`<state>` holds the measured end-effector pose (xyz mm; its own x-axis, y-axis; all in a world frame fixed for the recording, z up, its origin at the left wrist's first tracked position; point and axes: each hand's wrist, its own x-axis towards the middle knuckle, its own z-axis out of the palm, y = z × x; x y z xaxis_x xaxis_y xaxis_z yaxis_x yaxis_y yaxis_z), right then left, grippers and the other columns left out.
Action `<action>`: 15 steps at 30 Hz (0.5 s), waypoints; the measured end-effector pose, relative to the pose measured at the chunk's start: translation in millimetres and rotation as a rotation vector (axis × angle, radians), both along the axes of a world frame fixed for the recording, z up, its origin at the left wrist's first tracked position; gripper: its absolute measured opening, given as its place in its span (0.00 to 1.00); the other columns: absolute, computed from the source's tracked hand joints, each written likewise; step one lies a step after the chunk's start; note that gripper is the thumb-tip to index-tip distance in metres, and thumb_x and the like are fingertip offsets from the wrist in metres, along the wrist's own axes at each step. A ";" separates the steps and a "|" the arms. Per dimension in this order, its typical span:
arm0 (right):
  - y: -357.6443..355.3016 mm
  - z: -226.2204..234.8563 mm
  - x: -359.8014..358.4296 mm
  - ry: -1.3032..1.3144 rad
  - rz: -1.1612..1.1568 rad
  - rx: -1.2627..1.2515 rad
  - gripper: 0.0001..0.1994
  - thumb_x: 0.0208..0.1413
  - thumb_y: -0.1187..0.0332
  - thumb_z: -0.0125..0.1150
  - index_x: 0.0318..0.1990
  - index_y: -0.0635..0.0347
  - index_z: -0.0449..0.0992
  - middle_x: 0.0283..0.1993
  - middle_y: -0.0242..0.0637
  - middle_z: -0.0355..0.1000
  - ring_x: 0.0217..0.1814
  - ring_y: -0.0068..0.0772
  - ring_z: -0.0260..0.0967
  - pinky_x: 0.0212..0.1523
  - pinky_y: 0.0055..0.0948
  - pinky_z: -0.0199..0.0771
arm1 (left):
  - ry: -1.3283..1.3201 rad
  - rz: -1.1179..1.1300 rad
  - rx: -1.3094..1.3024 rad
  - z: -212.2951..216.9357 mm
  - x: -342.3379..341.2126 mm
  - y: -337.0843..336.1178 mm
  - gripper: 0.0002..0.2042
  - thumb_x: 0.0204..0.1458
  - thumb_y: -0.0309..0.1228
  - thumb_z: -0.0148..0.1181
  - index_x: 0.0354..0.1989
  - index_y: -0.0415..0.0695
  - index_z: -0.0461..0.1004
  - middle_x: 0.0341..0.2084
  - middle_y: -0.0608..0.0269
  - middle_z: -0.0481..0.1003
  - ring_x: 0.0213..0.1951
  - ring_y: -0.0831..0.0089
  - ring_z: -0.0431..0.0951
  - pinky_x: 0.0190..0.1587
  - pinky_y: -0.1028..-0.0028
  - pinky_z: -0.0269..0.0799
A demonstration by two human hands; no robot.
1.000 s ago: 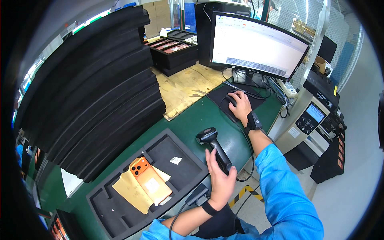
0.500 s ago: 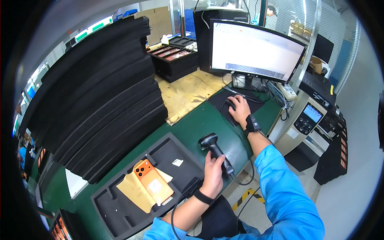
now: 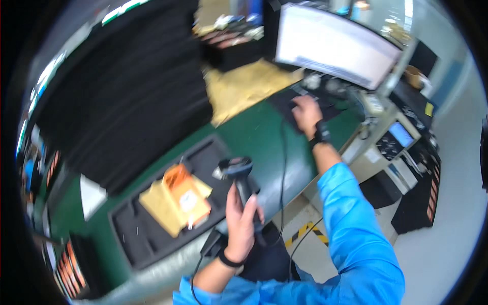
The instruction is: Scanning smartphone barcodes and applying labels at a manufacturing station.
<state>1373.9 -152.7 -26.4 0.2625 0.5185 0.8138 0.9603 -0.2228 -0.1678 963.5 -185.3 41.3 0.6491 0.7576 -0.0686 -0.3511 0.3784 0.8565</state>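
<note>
My left hand [image 3: 239, 231] is wrapped round the handle of a black barcode scanner [image 3: 243, 180], its head raised beside the right part of a dark foam tray [image 3: 131, 246]. In that tray, an orange smartphone [image 3: 195, 207] with a white label lies on yellow paper [image 3: 158, 207]. Farther right, my right hand [image 3: 306, 116] rests over a dark computer mouse [image 3: 293, 104] on a black mouse pad [image 3: 329, 108]. Blur and the hand hide most of the mouse.
A tall stack of black trays [image 3: 137, 96] fills the left. A monitor [image 3: 333, 43] stands at the back, with a label printer [image 3: 394, 142] on the right. The scanner's cable [image 3: 283, 178] crosses the green table [image 3: 267, 132].
My left hand has carried the scanner left, closer to the phone and tray. The whole view has shifted and blurred. My right hand stays at the mouse.
</note>
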 end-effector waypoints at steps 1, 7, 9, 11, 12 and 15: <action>-1.8 -0.5 2.6 -0.041 0.053 -0.063 0.12 0.44 0.72 0.59 0.39 0.63 0.78 0.43 0.48 0.75 0.50 0.53 0.71 0.54 0.46 0.71 | 0.027 0.082 0.038 -3.8 -3.6 -4.7 0.22 0.60 0.29 0.54 0.61 0.39 0.58 0.37 0.65 0.67 0.24 0.78 0.71 0.24 0.78 0.69; 6.9 -20.6 19.6 0.089 -0.138 -0.192 0.24 0.55 0.59 0.61 0.60 0.53 0.69 0.61 0.48 0.66 0.64 0.53 0.62 0.63 0.45 0.63 | -0.025 0.325 0.103 -11.9 -16.3 -4.8 0.20 0.65 0.35 0.48 0.62 0.42 0.57 0.33 0.66 0.66 0.26 0.79 0.69 0.25 0.78 0.68; 7.9 -25.8 23.8 0.075 -0.171 -0.173 0.25 0.55 0.59 0.60 0.60 0.53 0.68 0.61 0.48 0.65 0.64 0.52 0.62 0.63 0.45 0.62 | -0.063 0.361 0.039 -5.7 -25.1 -1.2 0.16 0.66 0.38 0.46 0.56 0.43 0.60 0.31 0.67 0.66 0.27 0.79 0.70 0.25 0.77 0.69; 9.3 -26.9 24.0 0.064 -0.189 -0.171 0.26 0.55 0.58 0.60 0.60 0.55 0.68 0.61 0.48 0.65 0.64 0.52 0.62 0.64 0.44 0.62 | -0.085 0.353 -0.045 1.1 -42.0 1.8 0.12 0.66 0.39 0.46 0.49 0.44 0.62 0.33 0.65 0.66 0.28 0.77 0.71 0.27 0.75 0.70; 10.0 -26.1 22.0 0.073 -0.180 -0.191 0.26 0.55 0.58 0.60 0.60 0.55 0.68 0.61 0.48 0.65 0.64 0.52 0.62 0.64 0.44 0.62 | -0.074 0.374 -0.096 4.4 -52.4 2.7 0.13 0.66 0.40 0.47 0.48 0.43 0.62 0.34 0.64 0.67 0.28 0.76 0.71 0.27 0.74 0.70; 11.3 -20.6 10.2 0.052 -0.201 -0.139 0.25 0.53 0.60 0.61 0.58 0.58 0.70 0.59 0.48 0.68 0.62 0.52 0.64 0.63 0.44 0.63 | -0.146 0.371 -0.187 10.0 -85.6 7.0 0.15 0.66 0.43 0.46 0.44 0.42 0.65 0.35 0.62 0.69 0.28 0.74 0.70 0.26 0.72 0.68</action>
